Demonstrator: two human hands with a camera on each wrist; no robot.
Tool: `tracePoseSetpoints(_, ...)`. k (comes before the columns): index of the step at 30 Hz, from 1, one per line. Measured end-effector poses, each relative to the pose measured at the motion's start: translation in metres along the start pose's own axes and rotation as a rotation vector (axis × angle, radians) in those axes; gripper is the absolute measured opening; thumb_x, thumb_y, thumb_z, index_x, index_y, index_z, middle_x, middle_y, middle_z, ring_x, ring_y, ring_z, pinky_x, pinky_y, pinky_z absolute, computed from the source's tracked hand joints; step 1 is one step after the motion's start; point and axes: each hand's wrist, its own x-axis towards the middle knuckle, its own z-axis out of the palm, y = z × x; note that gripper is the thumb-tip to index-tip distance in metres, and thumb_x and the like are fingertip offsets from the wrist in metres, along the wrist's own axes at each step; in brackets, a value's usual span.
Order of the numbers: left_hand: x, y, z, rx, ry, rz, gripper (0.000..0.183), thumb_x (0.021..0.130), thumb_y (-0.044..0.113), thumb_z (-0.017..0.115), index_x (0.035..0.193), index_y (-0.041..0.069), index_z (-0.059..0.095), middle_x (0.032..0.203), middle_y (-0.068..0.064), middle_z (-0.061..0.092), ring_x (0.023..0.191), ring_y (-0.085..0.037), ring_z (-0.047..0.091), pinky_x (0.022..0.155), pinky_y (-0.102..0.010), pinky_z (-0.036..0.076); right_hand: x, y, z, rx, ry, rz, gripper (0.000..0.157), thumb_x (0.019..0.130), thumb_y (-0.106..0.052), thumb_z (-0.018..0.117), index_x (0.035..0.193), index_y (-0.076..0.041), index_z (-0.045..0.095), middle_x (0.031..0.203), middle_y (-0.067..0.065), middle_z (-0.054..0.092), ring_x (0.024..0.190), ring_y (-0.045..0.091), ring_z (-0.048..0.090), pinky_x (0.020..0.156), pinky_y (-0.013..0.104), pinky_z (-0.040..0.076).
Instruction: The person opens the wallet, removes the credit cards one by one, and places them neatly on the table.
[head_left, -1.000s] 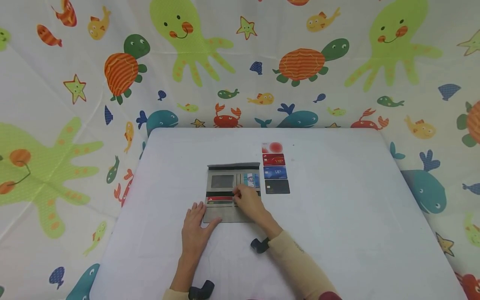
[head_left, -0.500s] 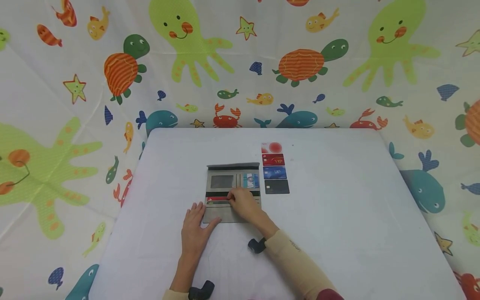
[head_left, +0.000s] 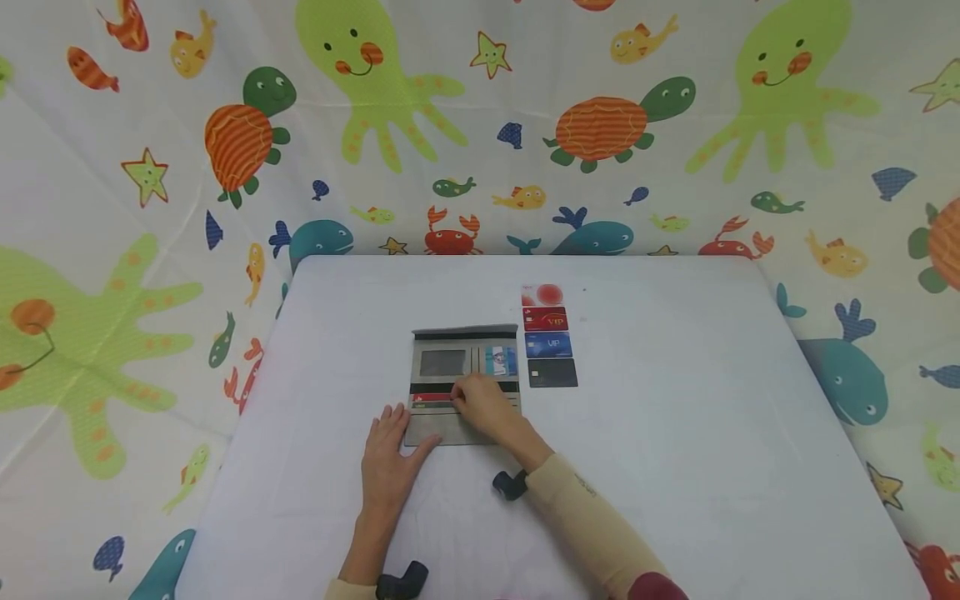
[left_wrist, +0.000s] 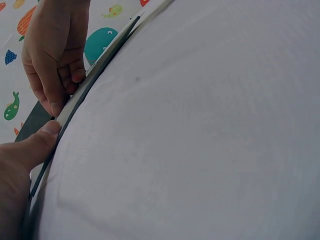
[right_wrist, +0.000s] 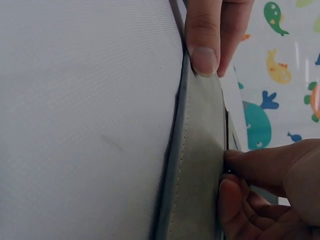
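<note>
An unfolded grey wallet (head_left: pixel 431 429) lies on the white table. My left hand (head_left: pixel 387 467) rests at its lower left corner, fingers spread along the left side. The left thumb (right_wrist: pixel 205 60) presses on the wallet's near edge. A red card (head_left: pixel 431 397) shows as a narrow strip in a lower left slot, with a dark card edge just below it. My right hand (head_left: pixel 487 408) is over the wallet's middle, thumb and curled fingers pinching at the red card's right end. In the right wrist view, the right fingertips (right_wrist: pixel 231 195) are partly behind the wallet's edge.
Right of the wallet lie a white card with a red circle (head_left: pixel 542 295), a red VIP card (head_left: pixel 545 318), a blue VIP card (head_left: pixel 548 344) and a black card (head_left: pixel 552 373) in a column. A blue-and-white card (head_left: pixel 501 361) sits in the wallet's upper right pocket.
My right hand has moved a little left along the slot, and its fingertips now overlap the red card's right end. The left hand stays at the wallet's corner.
</note>
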Motion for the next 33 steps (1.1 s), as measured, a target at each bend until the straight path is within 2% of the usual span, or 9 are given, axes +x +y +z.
tracePoseSetpoints(4, 0.0, 0.0, 0.0, -0.004, 0.0, -0.006, 0.075, 0.077, 0.042, 0.086, 0.136, 0.003, 0.061, 0.143, -0.013, 0.059, 0.143, -0.03, 0.047, 0.122, -0.05, 0.032, 0.002, 0.0, -0.001, 0.012, -0.029, -0.002, 0.004, 0.093, -0.015, 0.07, 0.093, -0.012, 0.072, 0.087, 0.0, 0.066, 0.079, 0.01, 0.056, 0.071, 0.021, 0.051)
tracePoseSetpoints(18, 0.002, 0.0, -0.001, 0.003, 0.013, 0.009, 0.075, 0.075, 0.041, 0.087, 0.135, 0.002, 0.062, 0.142, -0.014, 0.06, 0.142, -0.031, 0.048, 0.122, -0.051, 0.033, 0.009, 0.003, 0.002, -0.008, -0.056, -0.001, 0.018, 0.095, -0.03, 0.069, 0.085, -0.016, 0.065, 0.079, -0.005, 0.057, 0.072, 0.008, 0.049, 0.064, 0.02, 0.042)
tracePoseSetpoints(26, 0.0, 0.0, -0.001, 0.0, 0.032, 0.025, 0.075, 0.074, 0.04, 0.088, 0.133, 0.001, 0.063, 0.141, -0.015, 0.061, 0.141, -0.033, 0.049, 0.121, -0.051, 0.033, 0.01, 0.002, 0.007, -0.036, -0.05, 0.013, 0.021, 0.096, -0.03, 0.067, 0.084, -0.014, 0.065, 0.081, -0.002, 0.057, 0.072, 0.01, 0.049, 0.064, 0.022, 0.044)
tracePoseSetpoints(33, -0.001, -0.001, 0.0, -0.004, 0.035, 0.025, 0.074, 0.075, 0.041, 0.087, 0.133, 0.002, 0.063, 0.141, -0.014, 0.061, 0.141, -0.031, 0.049, 0.122, -0.049, 0.032, 0.006, 0.002, 0.01, -0.129, -0.018, -0.021, 0.02, 0.098, -0.029, 0.065, 0.087, -0.013, 0.066, 0.085, 0.0, 0.06, 0.076, 0.013, 0.055, 0.071, 0.029, 0.051)
